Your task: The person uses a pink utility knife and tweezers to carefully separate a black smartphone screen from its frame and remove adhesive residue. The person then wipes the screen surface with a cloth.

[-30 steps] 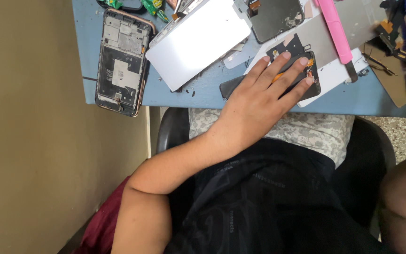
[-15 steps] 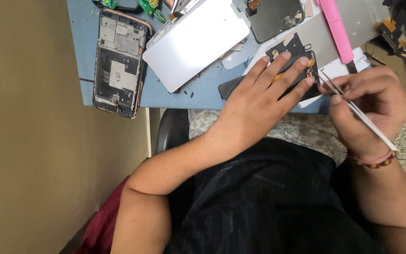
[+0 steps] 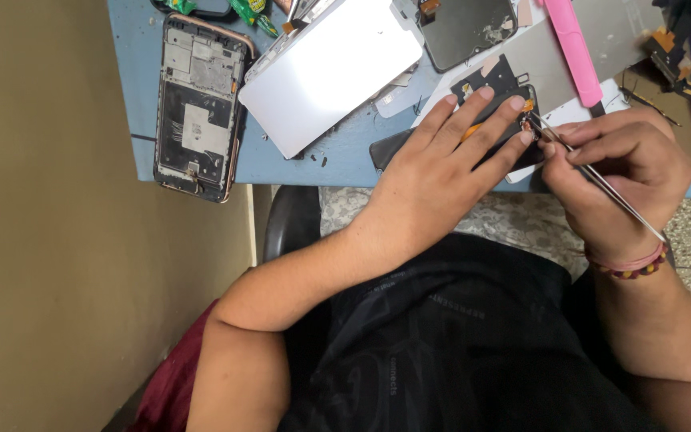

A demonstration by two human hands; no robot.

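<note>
Black, flat phone part (image 3: 499, 86) lies at the blue counter's (image 3: 133, 96) near edge, mostly hidden under the left hand (image 3: 441, 172), whose fingers press flat on it. Right hand (image 3: 617, 172) pinches thin metal tweezers (image 3: 593, 178), tips touching the part's corner; a second ago this hand was absent.
</note>
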